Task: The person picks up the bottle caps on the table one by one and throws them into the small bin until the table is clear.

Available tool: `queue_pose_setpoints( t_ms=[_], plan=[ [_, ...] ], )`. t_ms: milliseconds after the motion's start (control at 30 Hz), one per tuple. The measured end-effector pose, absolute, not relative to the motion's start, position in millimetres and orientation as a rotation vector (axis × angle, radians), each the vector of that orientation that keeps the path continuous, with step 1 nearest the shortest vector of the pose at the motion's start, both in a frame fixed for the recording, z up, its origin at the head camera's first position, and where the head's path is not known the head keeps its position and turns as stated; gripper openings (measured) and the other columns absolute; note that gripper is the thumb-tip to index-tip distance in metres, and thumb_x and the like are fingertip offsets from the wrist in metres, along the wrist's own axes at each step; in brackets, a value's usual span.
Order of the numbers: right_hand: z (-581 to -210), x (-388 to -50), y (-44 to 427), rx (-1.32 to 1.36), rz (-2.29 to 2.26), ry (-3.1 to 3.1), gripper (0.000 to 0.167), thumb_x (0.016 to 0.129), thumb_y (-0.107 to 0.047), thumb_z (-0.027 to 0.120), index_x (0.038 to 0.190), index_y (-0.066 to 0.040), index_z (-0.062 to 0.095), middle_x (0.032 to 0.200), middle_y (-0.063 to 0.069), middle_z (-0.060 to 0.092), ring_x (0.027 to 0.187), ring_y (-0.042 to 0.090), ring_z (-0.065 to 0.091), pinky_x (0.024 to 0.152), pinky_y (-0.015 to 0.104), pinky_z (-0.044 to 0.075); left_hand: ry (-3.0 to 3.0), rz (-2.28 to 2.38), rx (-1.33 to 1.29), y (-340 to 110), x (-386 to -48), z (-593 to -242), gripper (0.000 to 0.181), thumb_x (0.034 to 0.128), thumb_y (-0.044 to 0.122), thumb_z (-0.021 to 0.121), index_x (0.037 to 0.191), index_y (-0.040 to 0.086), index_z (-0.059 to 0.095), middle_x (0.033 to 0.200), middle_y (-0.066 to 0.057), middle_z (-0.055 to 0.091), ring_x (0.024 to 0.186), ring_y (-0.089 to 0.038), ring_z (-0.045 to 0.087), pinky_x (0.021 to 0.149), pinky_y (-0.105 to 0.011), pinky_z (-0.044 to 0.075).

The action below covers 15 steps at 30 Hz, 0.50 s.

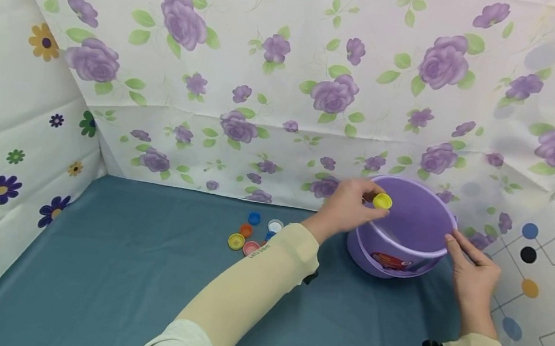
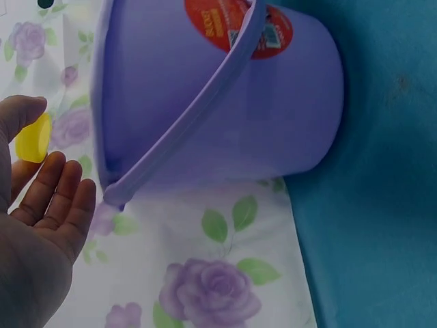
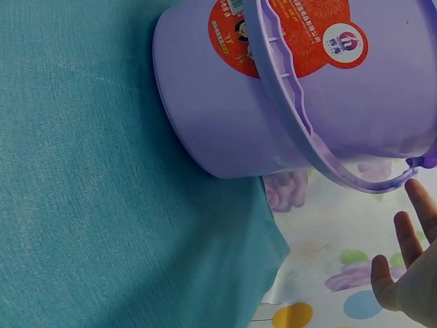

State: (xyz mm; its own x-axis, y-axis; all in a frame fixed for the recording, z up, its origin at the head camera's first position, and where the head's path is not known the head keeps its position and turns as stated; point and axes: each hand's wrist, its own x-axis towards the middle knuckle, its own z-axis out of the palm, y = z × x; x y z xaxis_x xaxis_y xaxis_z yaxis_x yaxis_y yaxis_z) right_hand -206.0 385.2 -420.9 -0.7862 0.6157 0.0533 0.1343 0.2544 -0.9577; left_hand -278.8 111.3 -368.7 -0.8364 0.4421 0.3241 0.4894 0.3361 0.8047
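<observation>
Right of centre, a left hand point(image 1: 351, 205) pinches a small, round, smooth yellow cap point(image 1: 383, 201) between its fingers over the rim of a glossy purple plastic bucket point(image 1: 395, 248). The cap's round face tilts upward; the left wrist view shows it side-on, longer up and down. The bucket stands upright, mouth up. At right, the right hand point(image 1: 474, 278) pinches its rim, other fingers spread. Coloured caps point(image 1: 236, 242) lie mid-frame on a blue, cloth-covered worktop point(image 1: 113, 280).

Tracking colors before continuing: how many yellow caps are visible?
2: held yellow cap in the left grip; loose yellow cap on the blue cloth; the sleeve may hide more.
</observation>
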Motion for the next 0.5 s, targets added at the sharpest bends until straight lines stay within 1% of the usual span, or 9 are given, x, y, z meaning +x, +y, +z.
queue_pose_setpoints(
  t_ms=[67, 300, 367, 500],
  plan=[
    [-421.2, -206.1, 385.3, -0.678, 1.558, -2.107, 0.044, 0.072, -0.043, 0.076, 0.112, -0.025, 0.07, 0.117, -0.013, 0.066, 0.118, 0.002, 0.054, 0.073, 0.002, 0.044, -2.535, -1.549, -0.891, 114.9, -278.2, -370.5, 0.028, 0.08, 0.033, 0.074, 0.105, 0.023, 0.066, 0.097, 0.013, 0.06, 0.092, -0.011, 0.06, 0.072, -0.013, 0.048],
    [-423.1, -207.3, 385.8, -0.641, 1.58, -2.075, 0.043, 0.072, -0.04, 0.077, 0.111, -0.022, 0.071, 0.116, -0.01, 0.067, 0.113, 0.002, 0.057, 0.071, 0.002, 0.044, -2.573, -1.468, -0.895, 124.5, -275.8, -373.5, 0.032, 0.0793, 0.036, 0.074, 0.108, 0.024, 0.066, 0.098, 0.014, 0.062, 0.09, -0.003, 0.058, 0.073, -0.011, 0.047],
    [-423.0, -207.1, 385.7, -0.63, 1.588, -2.061, 0.042, 0.072, -0.038, 0.078, 0.11, -0.021, 0.071, 0.114, -0.009, 0.068, 0.111, 0.001, 0.058, 0.071, 0.003, 0.045, -2.594, -1.434, -0.906, 127.3, -275.2, -374.4, 0.035, 0.0795, 0.037, 0.073, 0.112, 0.024, 0.066, 0.102, 0.015, 0.063, 0.094, -0.003, 0.059, 0.076, -0.011, 0.047],
    [-421.0, -205.0, 384.7, -0.622, 1.624, -2.036, 0.043, 0.071, -0.036, 0.079, 0.11, -0.018, 0.071, 0.108, -0.012, 0.07, 0.104, -0.001, 0.061, 0.07, 0.003, 0.046, -2.667, -1.419, -0.895, 131.2, -273.4, -375.6, 0.044, 0.08, 0.039, 0.072, 0.121, 0.03, 0.062, 0.117, 0.014, 0.062, 0.108, -0.002, 0.057, 0.084, -0.015, 0.048]
  ],
)
